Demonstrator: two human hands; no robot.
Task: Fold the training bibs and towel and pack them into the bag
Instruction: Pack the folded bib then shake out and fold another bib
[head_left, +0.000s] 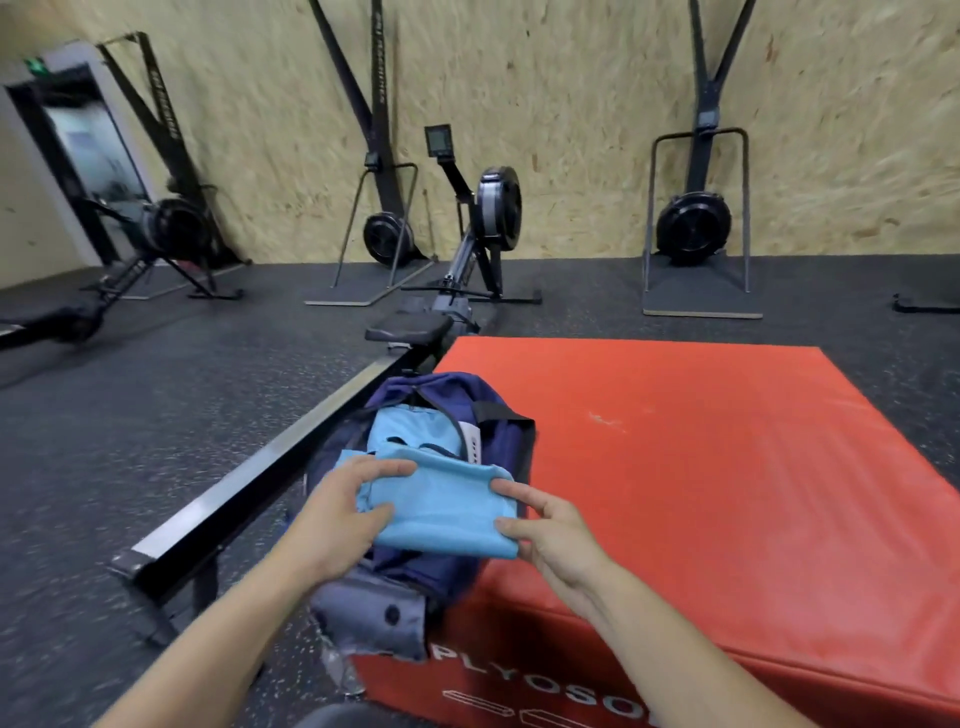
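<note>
Both hands hold a folded light-blue towel (444, 506) over the open navy bag (498, 441) at the red box's (701, 467) left edge; the left hand (337, 519) pinches its left end, the right hand (550, 535) its right. More light-blue cloth (410, 428) lies inside the bag.

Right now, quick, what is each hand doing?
Left hand: pinches the left end of the folded blue cloth over the open bag.
Right hand: pinches the cloth's right end between fingers and thumb.
</note>
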